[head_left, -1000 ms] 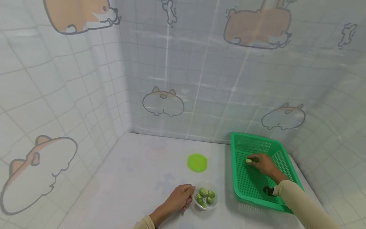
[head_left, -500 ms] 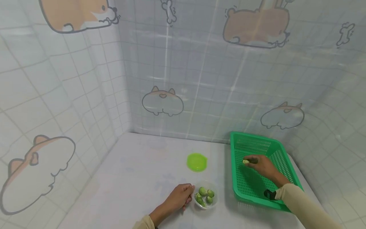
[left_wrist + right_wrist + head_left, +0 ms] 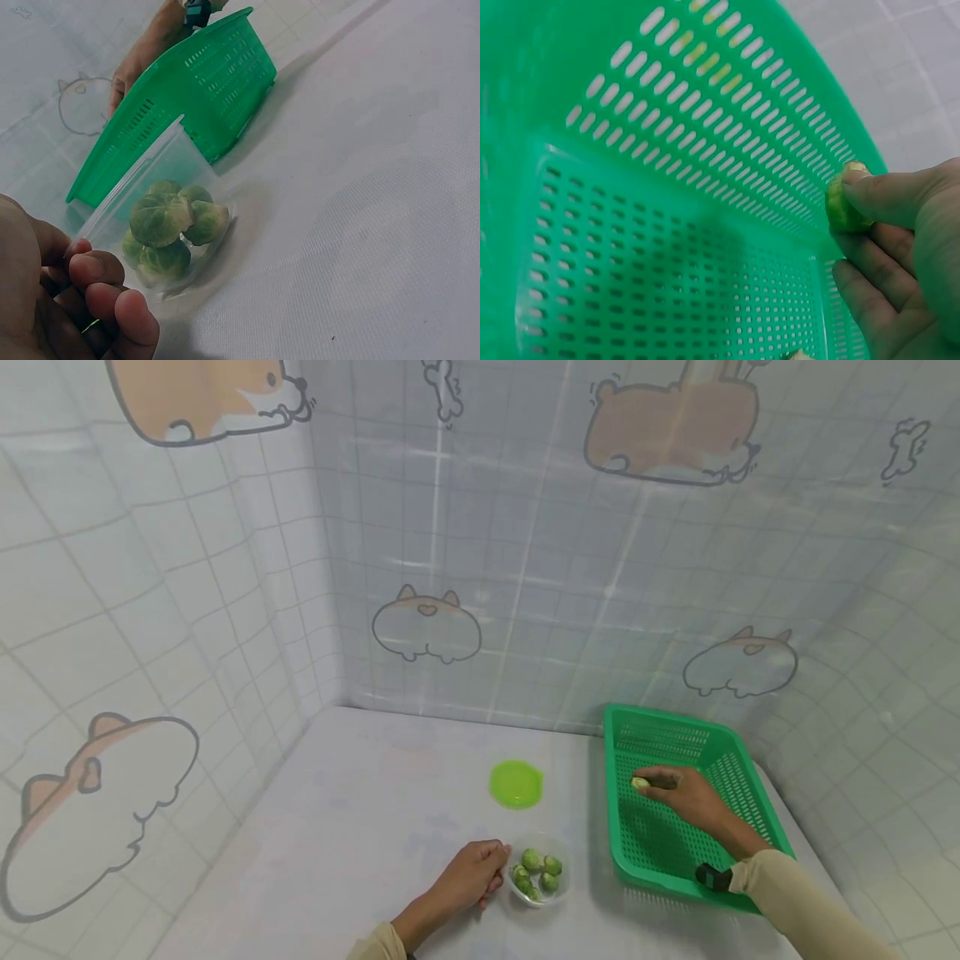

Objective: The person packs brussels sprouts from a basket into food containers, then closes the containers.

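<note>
My right hand (image 3: 686, 793) pinches a Brussels sprout (image 3: 845, 202) between thumb and fingers, inside the outline of the green basket (image 3: 626, 868) in the head view. The sprout's pale cut end shows in the right wrist view. At the table's front, my left hand (image 3: 471, 875) pinches the rim of a clear plastic bowl (image 3: 196, 154) with its fingers curled. Several Brussels sprouts (image 3: 159, 220) lie in that bowl. The left wrist view shows the bowl standing on the table, beside the basket.
A bright green round lid (image 3: 516, 784) lies on the white-covered table (image 3: 360, 827) behind the bowl. At the basket's bottom a small pale piece (image 3: 799, 355) just shows. Patterned sheets (image 3: 540, 568) enclose the back and both sides.
My right hand has moved a little to the left above the basket floor, with the sprout in its fingers. My left hand and the bowl have stayed in place.
</note>
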Demonstrator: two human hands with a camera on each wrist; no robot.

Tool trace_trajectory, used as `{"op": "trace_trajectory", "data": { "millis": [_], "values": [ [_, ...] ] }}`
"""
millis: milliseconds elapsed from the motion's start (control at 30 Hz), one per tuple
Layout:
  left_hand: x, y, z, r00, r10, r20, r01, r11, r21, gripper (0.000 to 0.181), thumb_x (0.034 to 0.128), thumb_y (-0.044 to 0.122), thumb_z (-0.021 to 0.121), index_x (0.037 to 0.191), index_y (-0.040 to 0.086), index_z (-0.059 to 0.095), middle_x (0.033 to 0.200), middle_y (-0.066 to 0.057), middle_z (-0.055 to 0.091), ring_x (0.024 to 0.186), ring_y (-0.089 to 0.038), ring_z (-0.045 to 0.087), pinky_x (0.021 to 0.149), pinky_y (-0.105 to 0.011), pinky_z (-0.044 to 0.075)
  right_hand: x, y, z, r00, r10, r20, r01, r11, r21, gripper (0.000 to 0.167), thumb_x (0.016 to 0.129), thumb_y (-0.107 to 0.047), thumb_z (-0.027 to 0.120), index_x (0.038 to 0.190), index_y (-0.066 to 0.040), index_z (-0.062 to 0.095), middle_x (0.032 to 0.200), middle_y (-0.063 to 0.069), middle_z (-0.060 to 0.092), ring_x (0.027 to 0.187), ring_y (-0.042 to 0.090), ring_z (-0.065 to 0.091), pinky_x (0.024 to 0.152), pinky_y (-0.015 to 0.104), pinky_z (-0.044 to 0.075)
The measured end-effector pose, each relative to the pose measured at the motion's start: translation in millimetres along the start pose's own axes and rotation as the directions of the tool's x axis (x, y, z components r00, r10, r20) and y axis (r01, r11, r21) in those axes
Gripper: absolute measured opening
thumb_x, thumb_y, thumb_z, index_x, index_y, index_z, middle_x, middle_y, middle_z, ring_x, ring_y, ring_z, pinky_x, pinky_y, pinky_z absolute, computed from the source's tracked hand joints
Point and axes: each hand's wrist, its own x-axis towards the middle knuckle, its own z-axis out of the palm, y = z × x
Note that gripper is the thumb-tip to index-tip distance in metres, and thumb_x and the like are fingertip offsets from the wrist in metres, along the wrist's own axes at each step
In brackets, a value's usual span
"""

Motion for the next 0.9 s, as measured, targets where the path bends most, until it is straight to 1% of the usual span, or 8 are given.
{"op": "trace_trajectory", "data": {
  "millis": [67,167,300,433,500,667,733,900],
  "values": [
    [-0.3,0.4,0.4,1.0,0.001,-0.003,-0.001,1.0,-0.002,0.045,0.1082,0.034,0.047,0.08,0.0,0.056,0.059,0.002,0.049,0.043,-0.011,0.041,0.04,-0.023,0.041,-2.0,-2,0,1.0,-0.002,0.008,0.002,1.0,0.02,0.037,0.097,-0.034,0.068,0.129,-0.016,0.067,0.128,0.011,0.068,0.119,0.035,0.063,0.094,0.056,0.052],
    [-1.1,1.4,0.8,1.0,-0.001,-0.008,0.0,1.0,-0.003,0.045,0.1079,0.035,0.047,0.08,0.0,0.056,0.059,0.002,0.049,0.043,-0.012,0.041,0.04,-0.024,0.042,-4.8,-6,0,1.0,0.02,0.014,-0.021,0.998,0.058,0.038,0.096,-0.037,0.069,0.129,-0.018,0.067,0.128,0.008,0.068,0.119,0.031,0.063,0.097,0.056,0.05],
    [-1.5,1.8,0.8,1.0,-0.004,-0.01,0.004,1.0,-0.002,0.044,0.1076,0.036,0.048,0.079,0.002,0.055,0.059,0.002,0.049,0.043,-0.012,0.041,0.04,-0.023,0.041,-8.7,-11,2,0.999,0.035,0.019,-0.037,0.997,0.073,0.038,0.095,-0.039,0.07,0.128,-0.022,0.068,0.127,0.004,0.069,0.119,0.026,0.064,0.098,0.055,0.05],
    [-1.4,1.4,0.6,1.0,-0.009,-0.004,0.009,1.0,0.002,0.042,0.1079,0.034,0.047,0.078,0.005,0.055,0.059,0.003,0.049,0.043,-0.011,0.041,0.04,-0.022,0.041,-12.6,-19,3,0.999,0.033,0.024,-0.035,0.996,0.081,0.036,0.095,-0.041,0.07,0.127,-0.025,0.068,0.127,0.002,0.069,0.118,0.022,0.065,0.097,0.051,0.052],
    [-1.4,1.3,0.6,1.0,-0.008,-0.001,0.008,1.0,0.007,0.042,0.1081,0.034,0.047,0.077,0.007,0.055,0.058,0.003,0.049,0.043,-0.01,0.041,0.04,-0.021,0.041,-14.4,-24,4,0.999,0.031,0.031,-0.034,0.996,0.087,0.038,0.095,-0.042,0.07,0.129,-0.024,0.068,0.127,0.002,0.069,0.118,0.021,0.065,0.097,0.05,0.053],
    [-1.6,1.1,0.5,1.0,0.0,0.0,0.0,1.0,0.013,0.042,0.1078,0.034,0.047,0.077,0.008,0.054,0.058,0.004,0.049,0.043,-0.01,0.041,0.04,-0.021,0.041,-16.7,-40,9,0.998,0.027,0.057,-0.035,0.989,0.141,0.042,0.095,-0.041,0.07,0.132,-0.02,0.066,0.128,0.002,0.068,0.118,0.019,0.065,0.097,0.047,0.053],
    [-1.4,0.7,0.3,1.0,0.0,0.0,0.0,1.0,0.011,0.042,0.1075,0.035,0.048,0.077,0.008,0.054,0.058,0.004,0.049,0.043,-0.01,0.042,0.04,-0.021,0.041,-17.0,-46,11,0.998,0.021,0.066,-0.031,0.986,0.162,0.042,0.094,-0.039,0.07,0.131,-0.02,0.067,0.128,0.002,0.068,0.117,0.016,0.065,0.097,0.044,0.053],
    [-0.9,-1.0,1.1,1.0,0.009,-0.007,-0.009,1.0,0.007,0.043,0.1076,0.036,0.048,0.077,0.006,0.054,0.058,0.003,0.049,0.043,-0.011,0.042,0.039,-0.023,0.042,-18.3,-62,19,0.997,-0.001,0.081,-0.015,0.98,0.199,0.038,0.093,-0.036,0.073,0.128,-0.023,0.068,0.128,0.003,0.068,0.114,0.014,0.066,0.094,0.038,0.056]
  ]
}}
